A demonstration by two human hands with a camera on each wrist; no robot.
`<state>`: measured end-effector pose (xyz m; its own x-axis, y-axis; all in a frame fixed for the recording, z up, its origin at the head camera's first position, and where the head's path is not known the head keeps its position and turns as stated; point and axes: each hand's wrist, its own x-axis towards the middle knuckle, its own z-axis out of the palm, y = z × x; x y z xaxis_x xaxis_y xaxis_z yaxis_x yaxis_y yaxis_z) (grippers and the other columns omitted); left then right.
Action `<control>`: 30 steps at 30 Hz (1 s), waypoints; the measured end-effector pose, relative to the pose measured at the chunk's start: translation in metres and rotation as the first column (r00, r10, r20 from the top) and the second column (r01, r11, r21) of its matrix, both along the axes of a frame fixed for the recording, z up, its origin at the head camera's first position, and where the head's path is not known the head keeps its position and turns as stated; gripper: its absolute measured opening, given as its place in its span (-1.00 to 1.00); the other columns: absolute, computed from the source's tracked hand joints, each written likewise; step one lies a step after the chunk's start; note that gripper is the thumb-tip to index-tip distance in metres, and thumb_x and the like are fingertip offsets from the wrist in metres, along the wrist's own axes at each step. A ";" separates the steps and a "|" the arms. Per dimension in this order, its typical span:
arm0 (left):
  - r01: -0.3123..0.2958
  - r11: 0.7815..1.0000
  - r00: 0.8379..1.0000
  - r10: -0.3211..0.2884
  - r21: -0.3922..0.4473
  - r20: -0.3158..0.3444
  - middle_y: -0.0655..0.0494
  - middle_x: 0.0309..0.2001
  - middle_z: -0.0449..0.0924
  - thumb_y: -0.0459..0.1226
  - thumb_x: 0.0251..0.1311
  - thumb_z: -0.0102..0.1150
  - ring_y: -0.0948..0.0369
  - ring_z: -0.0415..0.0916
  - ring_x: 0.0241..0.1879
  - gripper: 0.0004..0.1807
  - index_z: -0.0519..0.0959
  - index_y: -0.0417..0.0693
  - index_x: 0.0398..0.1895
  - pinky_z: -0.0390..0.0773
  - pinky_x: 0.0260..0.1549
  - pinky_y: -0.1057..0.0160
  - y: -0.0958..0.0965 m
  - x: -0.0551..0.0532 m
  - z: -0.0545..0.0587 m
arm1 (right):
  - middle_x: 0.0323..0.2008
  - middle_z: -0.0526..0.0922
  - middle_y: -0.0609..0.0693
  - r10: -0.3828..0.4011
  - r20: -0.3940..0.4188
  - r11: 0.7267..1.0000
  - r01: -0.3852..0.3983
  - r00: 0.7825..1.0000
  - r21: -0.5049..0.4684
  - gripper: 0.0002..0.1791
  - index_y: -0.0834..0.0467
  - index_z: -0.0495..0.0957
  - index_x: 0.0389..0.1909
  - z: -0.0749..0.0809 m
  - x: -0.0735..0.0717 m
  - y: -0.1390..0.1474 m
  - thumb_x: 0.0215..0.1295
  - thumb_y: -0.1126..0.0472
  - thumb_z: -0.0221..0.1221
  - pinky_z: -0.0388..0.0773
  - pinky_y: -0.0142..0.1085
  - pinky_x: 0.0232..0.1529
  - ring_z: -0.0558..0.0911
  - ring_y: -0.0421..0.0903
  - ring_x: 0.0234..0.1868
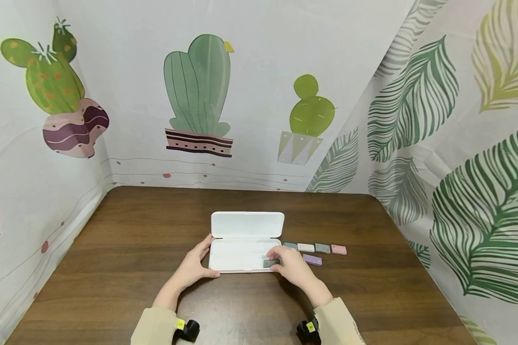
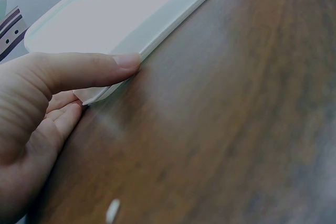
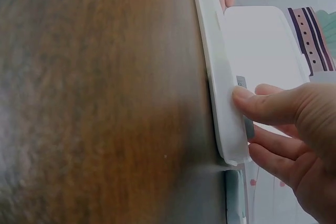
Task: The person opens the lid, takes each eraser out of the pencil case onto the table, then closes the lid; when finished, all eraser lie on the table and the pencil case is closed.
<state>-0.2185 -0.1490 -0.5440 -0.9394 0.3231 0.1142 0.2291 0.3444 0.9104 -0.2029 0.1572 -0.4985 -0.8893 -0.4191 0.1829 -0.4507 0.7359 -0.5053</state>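
A white pencil case (image 1: 235, 256) lies open on the table, its lid (image 1: 247, 224) raised at the back. My left hand (image 1: 193, 266) holds the case's left end, thumb at the front edge and fingers along the side; the left wrist view shows this thumb (image 2: 100, 71) on the rim. Inside the right end of the case, my right hand (image 1: 292, 266) pinches a small dark grey block (image 1: 269, 263) that looks like an eraser. In the right wrist view the grey eraser (image 3: 249, 127) shows between thumb and fingers, partly hidden by them.
Right of the case lie a blue-grey block (image 1: 290, 245), a white block (image 1: 306, 247), a grey block (image 1: 322, 248) and a pink block (image 1: 338, 249) in a row. A purple block (image 1: 312, 259) lies in front of them. The brown table (image 1: 155, 211) meets a patterned cloth behind.
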 end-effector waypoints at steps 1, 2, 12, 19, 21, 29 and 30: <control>0.001 1.000 1.000 -0.001 0.000 -0.001 -0.40 0.47 0.02 -0.41 -0.29 0.61 -0.22 0.13 0.43 0.25 -0.02 -0.42 0.49 0.24 0.39 0.01 0.000 0.000 0.000 | -0.29 0.71 -0.05 0.002 0.001 1.000 -0.002 1.000 -0.002 -0.74 0.16 0.63 -0.23 0.000 0.000 0.000 0.04 0.39 0.39 0.70 -0.15 -0.11 0.68 -0.08 -0.19; 0.001 1.000 1.000 -0.001 0.000 -0.001 -0.40 0.47 0.01 -0.40 -0.29 0.61 -0.21 0.12 0.43 0.26 -0.02 -0.42 0.49 0.24 0.39 0.01 0.000 0.000 0.000 | -0.28 0.71 -0.04 0.004 0.002 1.000 -0.004 1.000 -0.003 -0.74 0.16 0.63 -0.23 0.000 0.000 0.000 0.04 0.39 0.39 0.70 -0.16 -0.12 0.69 -0.08 -0.19; -0.006 1.000 1.000 0.007 -0.015 0.013 -0.36 0.50 -0.02 -0.40 -0.28 0.61 -0.22 0.12 0.43 0.25 -0.01 -0.39 0.50 0.25 0.39 0.02 0.001 0.001 0.001 | -0.28 0.75 -0.01 0.027 0.033 1.000 -0.027 0.999 -0.013 -0.82 0.17 0.68 -0.25 0.001 0.000 0.002 0.10 0.38 0.35 0.71 -0.19 -0.14 0.69 -0.08 -0.20; -0.004 1.000 1.000 0.005 -0.010 0.013 -0.36 0.50 -0.03 -0.40 -0.28 0.61 -0.22 0.11 0.43 0.25 -0.02 -0.39 0.49 0.25 0.39 0.02 0.000 0.000 0.001 | -0.27 0.75 -0.01 0.031 0.037 0.999 -0.031 0.999 -0.016 -0.83 0.17 0.68 -0.24 0.000 0.000 0.003 0.11 0.38 0.34 0.71 -0.18 -0.13 0.70 -0.07 -0.19; -0.003 1.000 1.000 0.003 -0.007 0.010 -0.37 0.49 -0.02 -0.40 -0.28 0.61 -0.22 0.11 0.43 0.25 -0.01 -0.40 0.49 0.25 0.39 0.01 0.000 0.000 0.001 | -0.27 0.75 -0.01 0.032 0.037 0.999 -0.031 0.999 -0.014 -0.83 0.17 0.68 -0.24 -0.001 -0.001 0.003 0.11 0.38 0.34 0.71 -0.18 -0.13 0.70 -0.07 -0.20; -0.001 1.000 1.000 0.001 -0.010 -0.002 -0.40 0.47 0.02 -0.41 -0.28 0.61 -0.21 0.13 0.43 0.25 -0.02 -0.41 0.49 0.25 0.39 0.00 0.001 0.000 0.001 | -0.27 0.74 -0.02 0.022 0.040 1.000 -0.021 0.999 -0.010 -0.83 0.16 0.68 -0.24 -0.002 0.001 0.003 0.13 0.37 0.34 0.71 -0.18 -0.13 0.69 -0.08 -0.20; -0.001 1.000 1.000 0.001 -0.009 -0.001 -0.40 0.47 0.02 -0.41 -0.28 0.61 -0.21 0.13 0.43 0.25 -0.02 -0.41 0.49 0.25 0.39 0.01 0.001 0.000 0.001 | -0.27 0.74 -0.02 0.020 0.040 1.000 -0.020 0.999 -0.010 -0.83 0.17 0.68 -0.24 -0.002 0.001 0.003 0.13 0.37 0.34 0.71 -0.18 -0.14 0.69 -0.08 -0.20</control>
<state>-0.2180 -0.1484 -0.5429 -0.9395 0.3236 0.1121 0.2297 0.3527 0.9071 -0.2021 0.1598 -0.5007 -0.8874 -0.4352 0.1517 -0.4447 0.7220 -0.5301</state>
